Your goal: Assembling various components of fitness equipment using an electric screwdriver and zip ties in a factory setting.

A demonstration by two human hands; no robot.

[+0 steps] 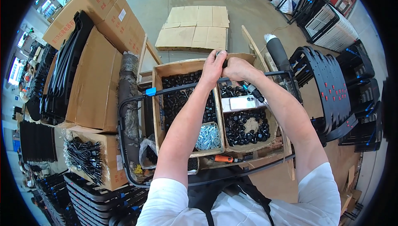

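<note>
A black tubular frame [176, 88] lies across the wooden box in front of me, with a blue clip [151, 91] on its far bar. My left hand [213, 67] is closed just beyond that bar, its thumb and fingers pinched near a small dark piece. Beside it, almost touching, my right hand [239, 69] is curled into a fist at the bar. Both hands mostly hide what they hold. A teal-and-black power screwdriver [253, 91] lies below my right wrist.
The wooden box [158, 114] holds many black knobs [253, 137], a tray of silver screws [208, 137] and a white phone [243, 103]. An orange-and-black tool [224, 159] lies at its near edge. Cartons [97, 72] stand left; black curved panels [325, 76] stand right.
</note>
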